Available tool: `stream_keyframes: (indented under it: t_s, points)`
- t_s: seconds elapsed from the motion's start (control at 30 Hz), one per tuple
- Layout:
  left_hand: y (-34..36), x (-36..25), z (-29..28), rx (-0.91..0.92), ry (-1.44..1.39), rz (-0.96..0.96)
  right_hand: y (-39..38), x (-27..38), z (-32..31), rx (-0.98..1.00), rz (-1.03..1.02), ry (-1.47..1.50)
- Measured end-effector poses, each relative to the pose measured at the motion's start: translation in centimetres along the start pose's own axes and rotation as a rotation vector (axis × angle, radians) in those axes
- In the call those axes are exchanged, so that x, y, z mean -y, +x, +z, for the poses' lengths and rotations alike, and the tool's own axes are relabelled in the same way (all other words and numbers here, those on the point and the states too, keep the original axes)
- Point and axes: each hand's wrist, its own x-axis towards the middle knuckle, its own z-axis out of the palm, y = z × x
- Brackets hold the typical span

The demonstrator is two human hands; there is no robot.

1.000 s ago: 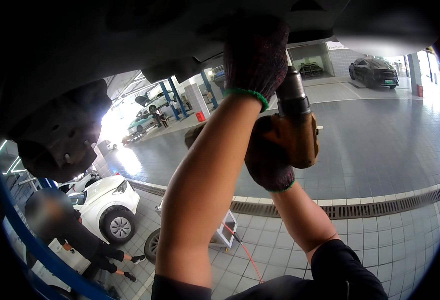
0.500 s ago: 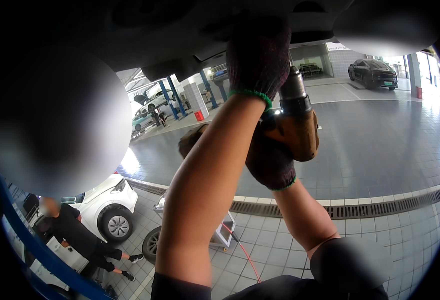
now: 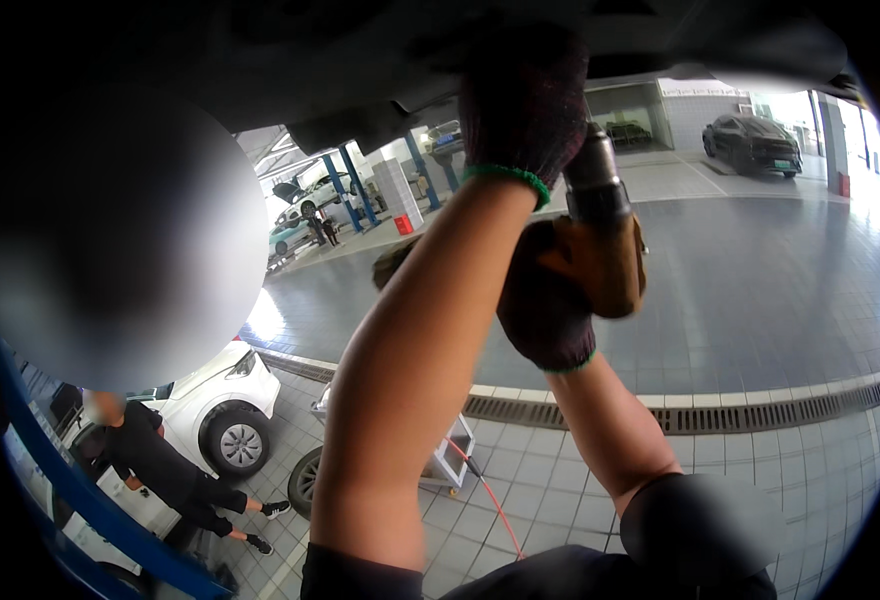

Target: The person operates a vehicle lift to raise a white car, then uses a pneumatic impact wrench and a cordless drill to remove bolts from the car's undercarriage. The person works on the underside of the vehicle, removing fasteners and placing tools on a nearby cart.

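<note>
Overhead spreads the dark underside of a raised car [image 3: 360,90]. My left hand [image 3: 522,110], in a dark knit glove with a green cuff, reaches up against it. Its fingers are lost in the shadow, so I cannot tell what they do. Just below and to the right, my right hand [image 3: 548,315], gloved alike, is wrapped round the handle of a yellow and black cordless drill [image 3: 617,265]. The drill points upward, its metal chuck close beside my left hand. Whatever its tip meets is hidden. My left forearm covers part of the drill's base.
A person in black [image 3: 165,455] stands at lower left by a white car [image 3: 240,400] and a blue lift post [image 3: 90,520]. A loose wheel [image 3: 305,482], a trolley [image 3: 452,465] and a red hose [image 3: 500,515] are below. A floor grate [image 3: 740,418] crosses behind my right arm.
The drill and both hands sit slightly farther right in view, with the background shifted too. My right hand keeps its grip on the drill.
</note>
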Motion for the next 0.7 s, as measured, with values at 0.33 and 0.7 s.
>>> stream_keyframes:
  t_s: [0.33, 0.7]
  points:
    - [0.5, 0.2, -0.4, 0.059, -0.007, 0.078, -1.3, -0.1, -0.8, -0.026, -0.042, -0.185]
    - [0.4, 2.4, 1.7, 0.041, 0.257, 0.286, 0.0, 1.1, 2.0, -0.311, -0.075, -0.462]
